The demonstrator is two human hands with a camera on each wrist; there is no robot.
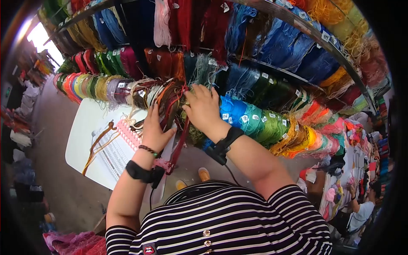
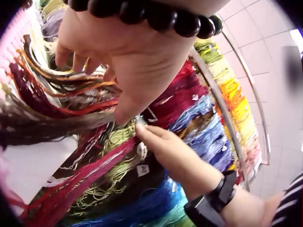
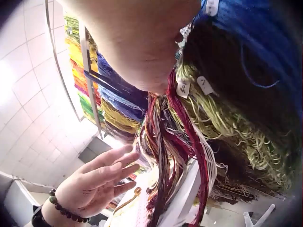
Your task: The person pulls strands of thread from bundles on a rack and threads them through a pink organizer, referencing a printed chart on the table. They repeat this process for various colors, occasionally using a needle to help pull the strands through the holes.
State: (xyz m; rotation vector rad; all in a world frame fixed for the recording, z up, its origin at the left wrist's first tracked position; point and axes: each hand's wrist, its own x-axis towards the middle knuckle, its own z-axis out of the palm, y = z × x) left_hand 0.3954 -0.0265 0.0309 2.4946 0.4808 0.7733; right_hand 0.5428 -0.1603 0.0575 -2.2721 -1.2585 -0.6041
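My right hand (image 1: pixel 204 106) is at the rack's front bar, its fingertips pinching the top of a dark red thread strand (image 3: pixel 189 125). The strand hangs down below the hand, beside a mixed bundle of brown, grey and red threads (image 3: pixel 158 156). Fingers extended, my left hand (image 1: pixel 155 132) lies alongside that bundle; in the right wrist view the left hand (image 3: pixel 92 184) holds nothing. Pale green skeins (image 2: pixel 120 137) with paper tags hang just behind the right fingertips. In the right wrist view, the right fingers are mostly hidden behind the palm.
Below the left hand, a pink pegged strip (image 1: pixel 127 134) and a printed chart (image 1: pixel 112 159) lie on a white tabletop (image 1: pixel 83 131). Tagged blue skeins (image 1: pixel 231 111) and green skeins (image 1: pixel 270 125) line the bar rightward. Metal rails (image 1: pixel 293 21) cross above. Another person (image 1: pixel 361 212) is at far right.
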